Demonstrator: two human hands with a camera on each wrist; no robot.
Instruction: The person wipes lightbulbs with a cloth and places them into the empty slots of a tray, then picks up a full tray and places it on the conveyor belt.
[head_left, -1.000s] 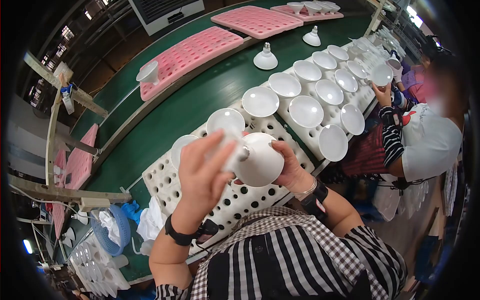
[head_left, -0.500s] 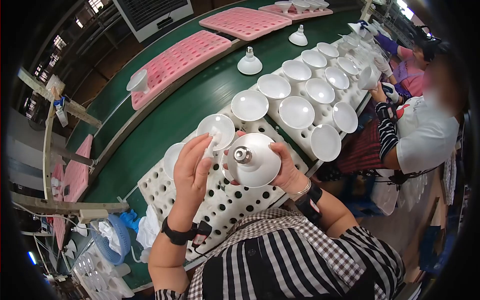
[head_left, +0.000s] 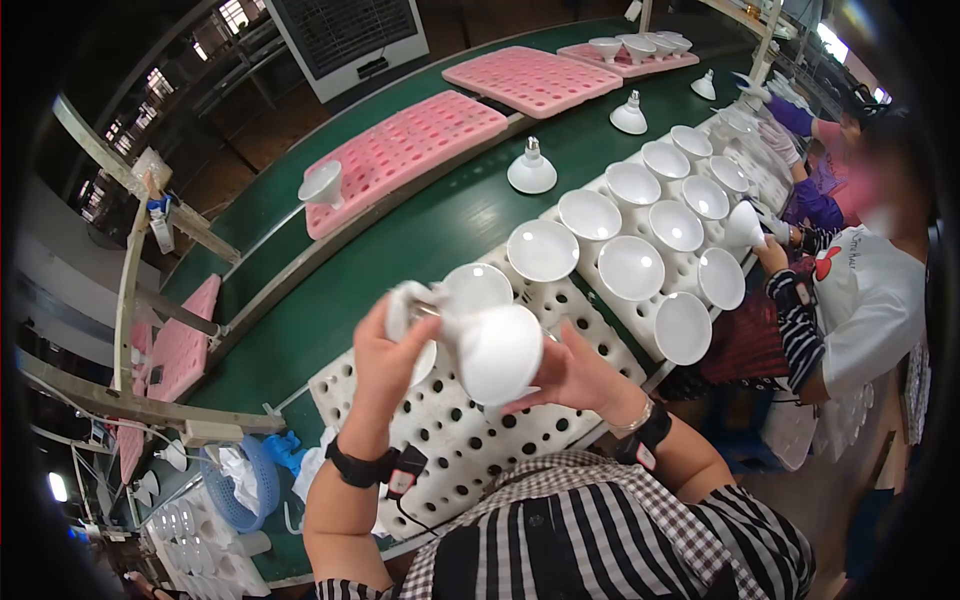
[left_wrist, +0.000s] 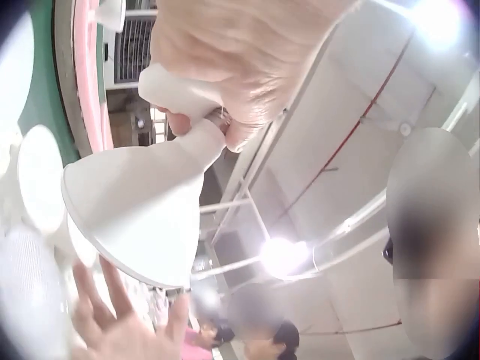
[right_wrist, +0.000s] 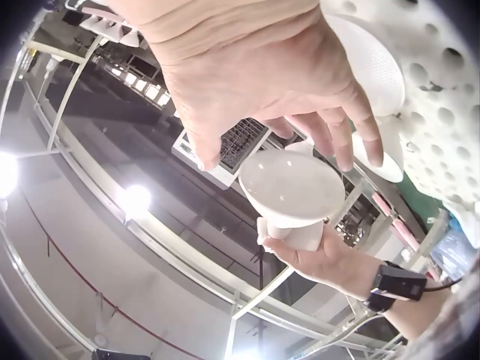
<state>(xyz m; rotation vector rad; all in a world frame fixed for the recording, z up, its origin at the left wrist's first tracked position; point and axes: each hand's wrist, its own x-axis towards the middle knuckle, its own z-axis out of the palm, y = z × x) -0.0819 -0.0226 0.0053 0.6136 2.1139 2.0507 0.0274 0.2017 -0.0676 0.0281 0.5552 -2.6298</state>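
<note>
White holed tray [head_left: 520, 420] (seating lamp cups [head_left: 630, 267]) beneath hand-held lamp housing [head_left: 498, 352]

The white cone-shaped lamp housing [head_left: 497, 352] looks like smooth matt plastic, with a shiny metal screw base [left_wrist: 218, 118]. The perforated white foam tray [head_left: 470, 425] is dull and soft-looking, as are the pink foam trays [head_left: 400, 150]; the green conveyor belt [head_left: 400, 235] is matt.
</note>
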